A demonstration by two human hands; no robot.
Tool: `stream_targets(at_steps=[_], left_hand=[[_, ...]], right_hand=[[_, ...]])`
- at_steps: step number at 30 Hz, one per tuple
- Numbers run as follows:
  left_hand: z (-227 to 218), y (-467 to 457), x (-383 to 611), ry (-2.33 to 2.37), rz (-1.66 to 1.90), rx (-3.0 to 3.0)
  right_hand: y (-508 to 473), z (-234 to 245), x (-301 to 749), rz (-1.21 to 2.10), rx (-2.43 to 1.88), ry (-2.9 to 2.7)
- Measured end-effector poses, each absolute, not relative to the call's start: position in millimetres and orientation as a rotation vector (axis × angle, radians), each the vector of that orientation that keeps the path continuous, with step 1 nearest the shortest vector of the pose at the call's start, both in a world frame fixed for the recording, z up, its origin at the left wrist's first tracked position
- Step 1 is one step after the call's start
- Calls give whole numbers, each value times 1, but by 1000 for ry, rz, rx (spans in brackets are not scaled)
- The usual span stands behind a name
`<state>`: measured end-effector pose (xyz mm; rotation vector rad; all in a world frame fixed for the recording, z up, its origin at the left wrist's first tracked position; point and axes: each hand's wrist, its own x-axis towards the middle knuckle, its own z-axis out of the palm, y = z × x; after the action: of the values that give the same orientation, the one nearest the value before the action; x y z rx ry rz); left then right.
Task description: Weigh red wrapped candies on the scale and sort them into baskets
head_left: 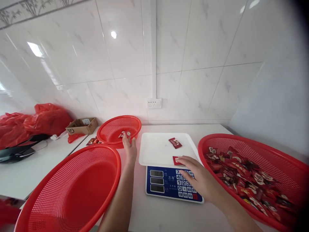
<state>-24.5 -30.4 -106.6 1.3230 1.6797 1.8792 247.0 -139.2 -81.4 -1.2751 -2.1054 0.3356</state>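
My left hand (130,149) reaches over the near rim of the small back basket (108,130), its fingers apart. Just past its fingertips, a few small red-and-white packets (124,133) lie inside that basket. My right hand (196,175) is above the front edge of a digital scale (169,185) with a white tray (154,148). Its fingertips lie over a small red packet (177,160) on the tray, with the thumb held apart below. Another red packet (175,143) lies farther back on the tray.
On the right stands a large red basket (214,138) holding many red packets (241,174). A large red basket (116,167) is at front left. Behind are a cardboard box (82,127), red plastic bags (48,119) and a wall socket (154,103).
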Motion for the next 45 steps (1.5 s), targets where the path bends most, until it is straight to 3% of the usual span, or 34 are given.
stream_targets(at_steps=[9, 17, 20, 25, 30, 38, 41, 45], left_hand=[[-122, -73, -3, 1664, 1642, 1804], [-102, -115, 30, 1371, 1115, 2341], [-91, -114, 43, 1270, 1027, 2282], [-82, -110, 53, 1191, 1090, 1880], [-77, -106, 49, 1194, 1226, 1559], [-12, -68, 36, 1668, 1572, 1752], [13, -41, 5, 2110, 1218, 1962], [16, -18, -52, 2205, 825, 1967]], right_hand=[[-120, -77, 252, 347, -1445, -2193], [-89, -79, 235, 392, -1602, -2226], [-89, -75, 228, 477, -1568, -2147], [-104, -60, 215, 952, -1221, -2015], [-99, -64, 214, 969, -1172, -1822], [-101, -66, 222, 715, -1158, -1701], [-106, -66, 230, 674, -1153, -1724], [-107, -72, 245, 579, -1203, -1787]])
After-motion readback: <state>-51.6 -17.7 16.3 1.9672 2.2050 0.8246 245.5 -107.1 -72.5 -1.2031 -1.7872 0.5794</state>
